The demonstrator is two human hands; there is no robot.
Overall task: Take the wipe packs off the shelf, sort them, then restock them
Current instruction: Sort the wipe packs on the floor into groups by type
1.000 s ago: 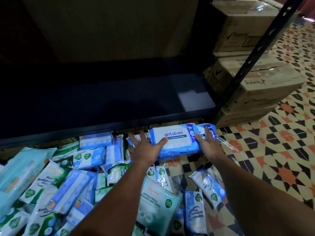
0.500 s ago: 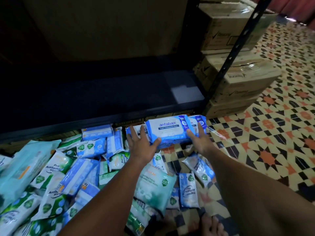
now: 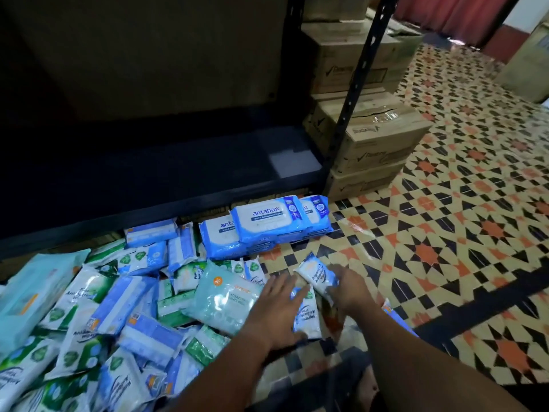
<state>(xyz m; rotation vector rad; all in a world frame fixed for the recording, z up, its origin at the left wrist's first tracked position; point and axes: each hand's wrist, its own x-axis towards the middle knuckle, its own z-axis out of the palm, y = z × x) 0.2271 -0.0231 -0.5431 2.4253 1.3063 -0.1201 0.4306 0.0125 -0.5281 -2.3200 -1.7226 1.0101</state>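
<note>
The right hand (image 3: 349, 288) grasps a small wipe pack (image 3: 316, 275) on the tiled floor (image 3: 445, 233), the left hand (image 3: 280, 307) lies released on another, with stacked Antabax packs (image 3: 264, 221) beyond and heaped packs (image 3: 89, 307) left.

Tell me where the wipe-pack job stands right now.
Done: the shelf looks bare, with the packs down on the tiled floor. A few antabax packs sit grouped by the shelf foot. In hand: the right hand holds a small white pack; the left hand rests open on another. Left: the mixed heap is unsorted, and nothing is restocked.
</note>
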